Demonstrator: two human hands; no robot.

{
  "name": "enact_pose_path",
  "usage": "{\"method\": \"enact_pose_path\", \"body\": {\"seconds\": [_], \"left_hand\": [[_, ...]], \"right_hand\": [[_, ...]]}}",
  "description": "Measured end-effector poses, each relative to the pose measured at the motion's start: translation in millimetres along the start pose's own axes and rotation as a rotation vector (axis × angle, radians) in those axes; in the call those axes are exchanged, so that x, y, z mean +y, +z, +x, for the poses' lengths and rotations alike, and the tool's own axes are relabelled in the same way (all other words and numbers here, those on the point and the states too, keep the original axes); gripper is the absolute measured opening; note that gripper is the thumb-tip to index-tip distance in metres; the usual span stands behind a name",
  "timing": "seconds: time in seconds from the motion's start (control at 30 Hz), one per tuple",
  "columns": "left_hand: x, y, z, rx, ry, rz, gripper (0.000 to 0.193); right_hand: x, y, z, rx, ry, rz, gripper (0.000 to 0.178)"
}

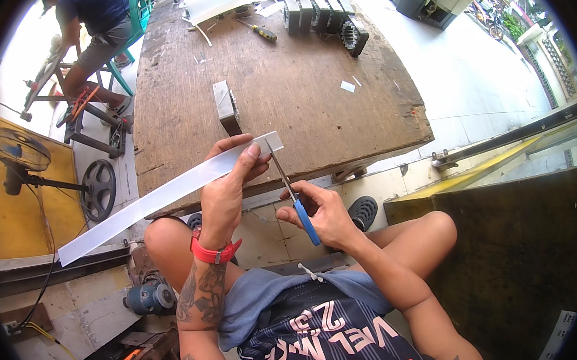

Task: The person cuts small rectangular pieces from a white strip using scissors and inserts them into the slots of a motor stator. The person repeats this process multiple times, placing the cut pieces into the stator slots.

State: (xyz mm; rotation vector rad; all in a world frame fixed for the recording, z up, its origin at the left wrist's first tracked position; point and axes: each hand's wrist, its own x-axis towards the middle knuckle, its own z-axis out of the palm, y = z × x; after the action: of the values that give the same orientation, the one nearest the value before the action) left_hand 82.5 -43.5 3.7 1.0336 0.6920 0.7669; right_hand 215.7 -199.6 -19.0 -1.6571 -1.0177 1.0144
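A long white strip [149, 202] of thin sheet slants up from lower left to the table's near edge. My left hand [231, 174] pinches it close to its upper right end, thumb on top. In my right hand [321, 214] is a pair of scissors with blue handles [307, 223]. Their blades cross the strip just right of my left thumb. Whether they have cut into it I cannot tell. Just beyond my left hand, on the wooden table [184, 120], stands a grey metal block with a slotted side, a motor stator core [226, 109].
Several similar slotted cores [320, 17] stand at the table's far right. A yellow-black screwdriver [264, 33], white sheets [219, 1] and small scraps [347, 86] lie there too. A fan [22, 152] stands at left, a blue grinder [149, 298] below. Another person [93, 20] sits at far left.
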Motion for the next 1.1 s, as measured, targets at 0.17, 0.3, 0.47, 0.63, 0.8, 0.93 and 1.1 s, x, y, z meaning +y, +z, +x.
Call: {"method": "enact_pose_path", "body": {"seconds": [0.17, 0.3, 0.47, 0.63, 0.8, 0.93, 1.1], "left_hand": [[-0.7, -0.6, 0.3, -0.003, -0.005, -0.003, 0.036], [-0.2, 0.0, 0.5, -0.002, -0.013, -0.004, 0.036], [-0.5, 0.4, -0.7, -0.017, -0.042, -0.002, 0.035], [-5.1, 0.7, -1.6, 0.021, -0.028, 0.091, 0.034], [0.3, -4.8, 2.0, 0.018, 0.038, -0.152, 0.031], [1.8, -2.9, 1.2, 0.045, 0.05, -0.035, 0.032], [-0.1, -0.7, 0.9, 0.03, 0.028, -0.014, 0.034]], "right_hand": [[0.6, 1.0, 0.6, -0.001, 0.011, -0.002, 0.043], [0.7, 1.7, 0.5, -0.004, 0.019, 0.044, 0.04], [1.4, 3.4, 1.9, 0.031, -0.048, 0.03, 0.033], [5.0, 6.6, 6.5, 0.052, 0.017, 0.165, 0.046], [5.8, 4.5, 4.7, 0.075, -0.038, 0.087, 0.055], [2.6, 2.7, 1.0, 0.02, -0.045, 0.006, 0.05], [-0.2, 4.0, 2.3, 0.026, -0.025, 0.045, 0.061]]}}
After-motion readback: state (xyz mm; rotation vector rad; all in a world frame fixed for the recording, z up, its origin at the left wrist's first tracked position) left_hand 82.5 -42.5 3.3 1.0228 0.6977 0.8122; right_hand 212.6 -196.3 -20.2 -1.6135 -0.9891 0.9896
